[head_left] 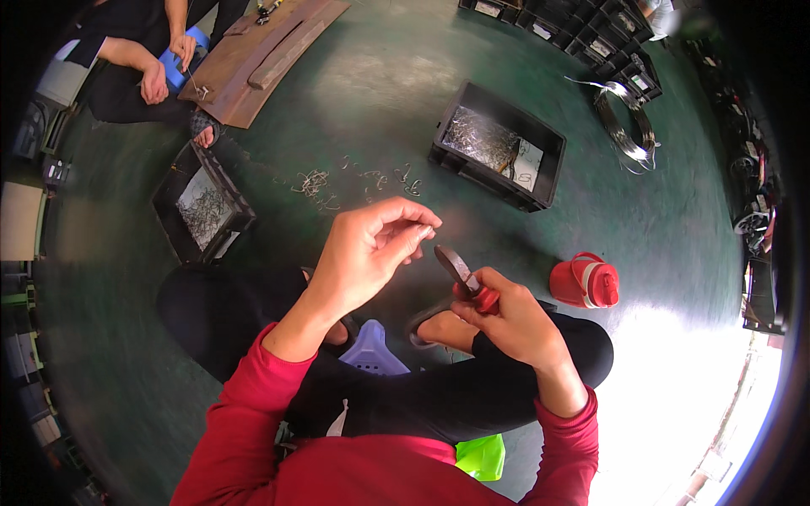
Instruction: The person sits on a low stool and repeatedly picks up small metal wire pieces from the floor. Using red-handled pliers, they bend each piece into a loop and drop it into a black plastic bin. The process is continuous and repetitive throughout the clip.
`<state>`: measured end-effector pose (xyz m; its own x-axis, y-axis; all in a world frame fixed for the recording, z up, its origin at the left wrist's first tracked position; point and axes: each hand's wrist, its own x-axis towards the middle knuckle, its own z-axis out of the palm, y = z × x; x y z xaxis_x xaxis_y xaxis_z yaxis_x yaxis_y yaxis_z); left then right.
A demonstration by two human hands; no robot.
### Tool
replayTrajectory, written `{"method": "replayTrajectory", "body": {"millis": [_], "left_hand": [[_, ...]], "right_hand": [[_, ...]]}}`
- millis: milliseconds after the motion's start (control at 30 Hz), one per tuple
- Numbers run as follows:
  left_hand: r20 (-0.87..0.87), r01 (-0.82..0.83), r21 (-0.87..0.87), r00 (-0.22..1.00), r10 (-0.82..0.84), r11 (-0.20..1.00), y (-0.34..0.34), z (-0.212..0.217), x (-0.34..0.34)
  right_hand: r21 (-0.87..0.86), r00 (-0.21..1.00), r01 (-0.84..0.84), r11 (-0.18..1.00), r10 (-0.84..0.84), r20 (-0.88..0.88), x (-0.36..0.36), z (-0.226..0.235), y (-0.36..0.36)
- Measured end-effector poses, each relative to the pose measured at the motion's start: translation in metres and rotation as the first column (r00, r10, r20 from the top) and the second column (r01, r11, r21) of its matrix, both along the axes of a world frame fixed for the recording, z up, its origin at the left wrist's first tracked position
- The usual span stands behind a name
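My right hand [519,325] is closed round the red grips of a pair of pliers [456,266], whose dark metal jaws point up and to the left. Just left of the jaw tips, my left hand [359,249] pinches thumb against fingers; whatever is in the pinch is too small to make out. Beyond my hands, a small heap of bent wire pieces [314,183] lies on the green floor, with several loose wire hooks [408,180] scattered to its right.
A black crate [540,196] of wire pieces stands ahead right, another black crate [239,194] at left. A wire coil [624,126] lies far right, a red jug [584,281] nearer. At the far left, another person's hands [154,82] work beside a brown board [245,84].
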<state>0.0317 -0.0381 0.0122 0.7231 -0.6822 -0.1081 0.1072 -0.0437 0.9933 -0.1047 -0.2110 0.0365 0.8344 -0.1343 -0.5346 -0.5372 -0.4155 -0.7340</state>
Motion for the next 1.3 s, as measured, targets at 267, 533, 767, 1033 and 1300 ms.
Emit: {"method": "replayTrajectory", "body": {"millis": [267, 533, 767, 1033, 1300], "left_hand": [[0.106, -0.036, -0.001, 0.994, 0.036, 0.999, 0.022, 0.006, -0.018], [0.232, -0.063, -0.062, 0.97, 0.076, 0.996, 0.026, 0.003, -0.019], [0.292, -0.052, -0.036, 0.955, 0.06, 0.998, 0.028, 0.002, -0.018], [0.249, -0.037, -0.039, 0.967, 0.046, 0.999, 0.027, 0.001, -0.018], [0.233, -0.022, -0.045, 0.972, 0.032, 0.999, 0.028, -0.002, -0.017]], "right_hand": [[-0.047, 0.999, -0.042, 0.998, 0.04, -0.027, -0.002, 0.005, 0.016], [-0.059, 0.999, -0.034, 0.998, 0.035, 0.011, 0.001, 0.006, 0.022], [-0.022, 0.999, -0.049, 0.999, 0.048, -0.023, 0.004, 0.01, 0.025], [-0.05, 0.998, -0.055, 0.997, 0.055, -0.009, 0.004, 0.009, 0.027], [-0.029, 0.998, -0.062, 0.998, 0.061, -0.032, 0.006, 0.011, 0.028]]}}
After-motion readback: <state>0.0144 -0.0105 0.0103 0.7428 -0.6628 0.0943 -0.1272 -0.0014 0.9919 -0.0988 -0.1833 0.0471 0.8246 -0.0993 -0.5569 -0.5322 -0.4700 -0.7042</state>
